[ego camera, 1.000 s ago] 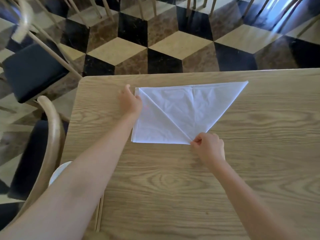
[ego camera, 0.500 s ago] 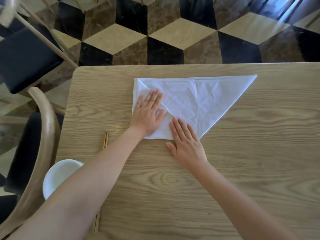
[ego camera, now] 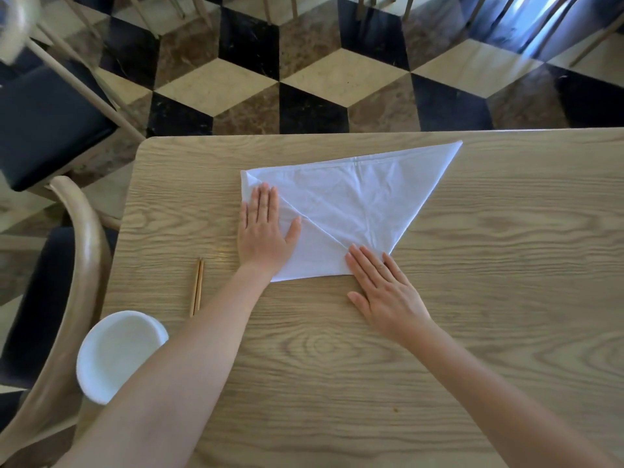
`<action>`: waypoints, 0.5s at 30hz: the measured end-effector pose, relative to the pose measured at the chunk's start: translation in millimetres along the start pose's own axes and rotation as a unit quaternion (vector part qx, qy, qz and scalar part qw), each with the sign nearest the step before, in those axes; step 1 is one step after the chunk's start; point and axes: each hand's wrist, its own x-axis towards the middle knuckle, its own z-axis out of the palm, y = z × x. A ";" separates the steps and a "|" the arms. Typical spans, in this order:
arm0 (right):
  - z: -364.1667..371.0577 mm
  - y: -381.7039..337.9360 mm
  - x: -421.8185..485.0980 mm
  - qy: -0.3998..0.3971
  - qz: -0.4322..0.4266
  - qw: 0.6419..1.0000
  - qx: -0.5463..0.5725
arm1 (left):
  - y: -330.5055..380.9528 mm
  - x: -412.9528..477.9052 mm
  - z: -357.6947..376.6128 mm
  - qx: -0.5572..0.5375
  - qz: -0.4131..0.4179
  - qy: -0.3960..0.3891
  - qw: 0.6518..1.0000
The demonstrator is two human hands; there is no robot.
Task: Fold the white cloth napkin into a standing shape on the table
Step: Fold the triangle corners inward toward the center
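Note:
The white cloth napkin (ego camera: 351, 201) lies flat on the wooden table (ego camera: 489, 265). Its left corner is folded down over the middle, and its right corner points toward the table's far edge. My left hand (ego camera: 265, 233) presses flat on the folded left flap with fingers spread. My right hand (ego camera: 381, 292) lies flat with its fingertips on the napkin's near point and its palm on the bare wood. Neither hand grips anything.
A pair of wooden chopsticks (ego camera: 197, 287) lies left of the napkin. A white bowl (ego camera: 116, 352) sits at the table's near left corner, partly behind my left forearm. Wooden chairs with dark seats (ego camera: 50, 119) stand left of the table, over a chequered floor.
One second ago my hands pinched the napkin's left corner and near point. Both then let go and flattened onto the cloth. Since half a second ago they have slid slightly apart, smoothing the fold.

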 end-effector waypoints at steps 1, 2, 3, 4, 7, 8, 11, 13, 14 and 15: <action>-0.7 4.3 -0.4 -0.009 -0.012 1.000 -0.004 | 1.8 -6.9 0.0 -0.005 -0.019 0.004 1.000; -1.9 9.2 -1.1 -0.021 -0.024 0.999 -0.010 | 3.7 -15.0 0.1 -0.010 -0.039 0.010 0.999; -3.0 15.0 -1.7 -0.033 -0.038 0.999 -0.015 | 5.6 -24.7 0.4 -0.012 -0.061 0.015 0.998; -4.4 21.9 -2.3 -0.043 -0.053 0.997 -0.024 | 7.5 -35.5 1.1 -0.013 -0.084 0.018 0.996; -12.7 46.9 -3.7 -0.066 -0.103 0.991 -0.057 | 12.5 -67.1 4.0 -0.029 -0.139 0.023 0.990; -15.9 54.1 -3.5 -0.072 -0.116 0.989 -0.063 | 13.8 -74.7 4.2 -0.028 -0.148 0.019 0.988; -25.7 57.5 -4.1 -0.056 -0.122 0.990 -0.039 | 16.6 -90.1 -0.8 -0.018 -0.149 0.003 0.989; -27.7 40.8 -12.6 0.028 -0.051 0.997 0.044 | 20.4 -101.3 -5.0 -0.026 -0.081 0.012 0.996; -25.9 27.7 -18.6 0.084 0.017 0.991 0.105 | 24.5 -107.8 -7.2 -0.042 -0.010 0.010 0.999; -23.5 13.2 -24.9 0.130 0.100 0.969 0.187 | 29.2 -115.1 -9.9 -0.062 0.071 -0.007 0.996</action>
